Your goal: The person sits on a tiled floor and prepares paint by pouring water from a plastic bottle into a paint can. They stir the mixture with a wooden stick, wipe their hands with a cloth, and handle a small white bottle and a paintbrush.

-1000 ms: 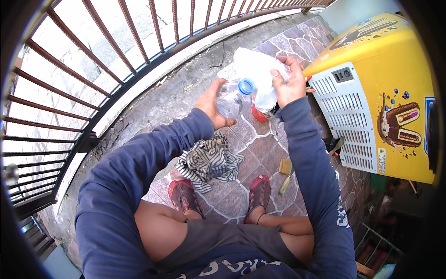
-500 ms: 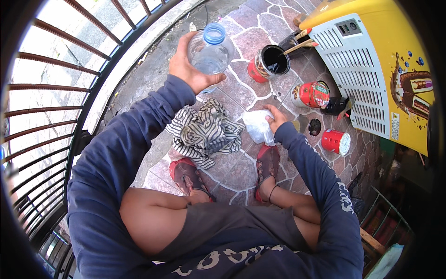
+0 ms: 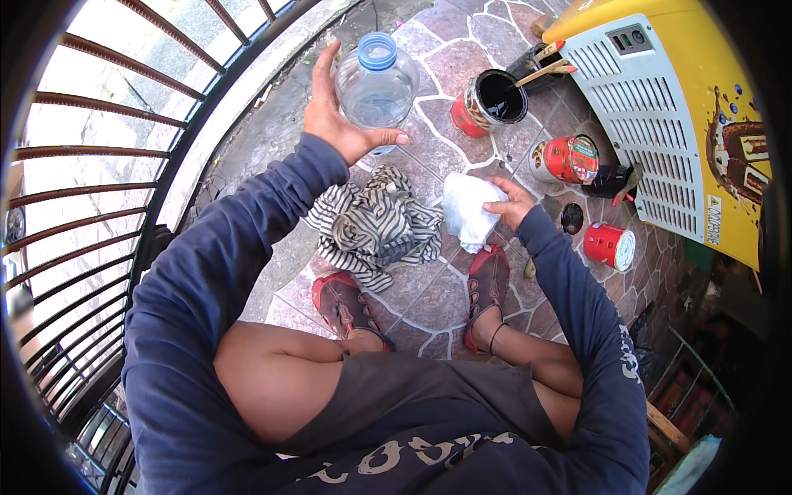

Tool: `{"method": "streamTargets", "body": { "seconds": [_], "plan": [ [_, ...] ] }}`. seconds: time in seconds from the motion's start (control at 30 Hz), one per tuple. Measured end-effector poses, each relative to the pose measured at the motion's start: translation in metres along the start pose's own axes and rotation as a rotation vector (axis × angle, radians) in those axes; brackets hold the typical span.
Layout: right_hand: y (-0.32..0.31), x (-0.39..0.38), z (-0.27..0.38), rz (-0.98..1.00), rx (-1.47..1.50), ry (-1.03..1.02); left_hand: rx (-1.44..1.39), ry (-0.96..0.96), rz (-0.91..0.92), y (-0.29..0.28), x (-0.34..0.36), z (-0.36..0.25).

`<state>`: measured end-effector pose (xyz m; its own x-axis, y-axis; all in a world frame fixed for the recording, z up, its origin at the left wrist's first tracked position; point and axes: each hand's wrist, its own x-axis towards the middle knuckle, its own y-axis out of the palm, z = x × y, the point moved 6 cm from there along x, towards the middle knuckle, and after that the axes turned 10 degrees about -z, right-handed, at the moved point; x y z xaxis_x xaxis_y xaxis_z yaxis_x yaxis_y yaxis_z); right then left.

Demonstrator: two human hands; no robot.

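My left hand (image 3: 342, 124) is around the left side of a clear plastic bottle (image 3: 378, 92) with a blue neck, fingers spread and slightly apart from it, thumb across its lower part. My right hand (image 3: 511, 204) grips a crumpled white plastic bag (image 3: 469, 210) beside a heaped striped cloth (image 3: 371, 223) on the patterned tiles. An open can of black liquid (image 3: 497, 96), with brush handles (image 3: 551, 73) beside and over it, stands to the right of the bottle. My red-and-dark shoes (image 3: 487, 293) are below the bag and cloth.
A red can (image 3: 569, 161), a smaller red can (image 3: 603, 246) and a black lid (image 3: 572, 217) lie at the right, before a yellow appliance with a vented panel (image 3: 643, 99). A barred railing (image 3: 99, 153) curves along the left; a wire rack (image 3: 689, 379) is at lower right.
The bag in my right hand has come down from near the bottle to beside the cloth, revealing the cans. My left hand's fingers have loosened from the bottle. The view has shifted.
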<state>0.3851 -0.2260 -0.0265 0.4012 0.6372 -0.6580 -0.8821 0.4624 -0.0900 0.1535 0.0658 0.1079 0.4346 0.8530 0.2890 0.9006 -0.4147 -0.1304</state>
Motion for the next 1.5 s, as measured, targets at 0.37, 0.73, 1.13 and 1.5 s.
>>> {"method": "streamTargets", "body": {
  "seconds": [0.37,0.73,1.13,1.5],
  "plan": [
    [0.001,-0.008,0.024,-0.091,-0.233,-0.154,0.629,-0.205,-0.095,-0.041,-0.063,0.026],
    [0.081,-0.094,-0.001,0.170,-0.979,-0.601,0.482,0.077,0.730,0.035,-0.121,0.009],
    [0.047,-0.040,0.024,-0.383,-0.916,-0.588,0.535,0.254,0.807,0.077,-0.145,0.003],
    [0.114,-0.037,0.098,-0.292,-0.632,-1.001,0.594,-0.285,0.910,-0.003,-0.143,0.041]
  ]
}}
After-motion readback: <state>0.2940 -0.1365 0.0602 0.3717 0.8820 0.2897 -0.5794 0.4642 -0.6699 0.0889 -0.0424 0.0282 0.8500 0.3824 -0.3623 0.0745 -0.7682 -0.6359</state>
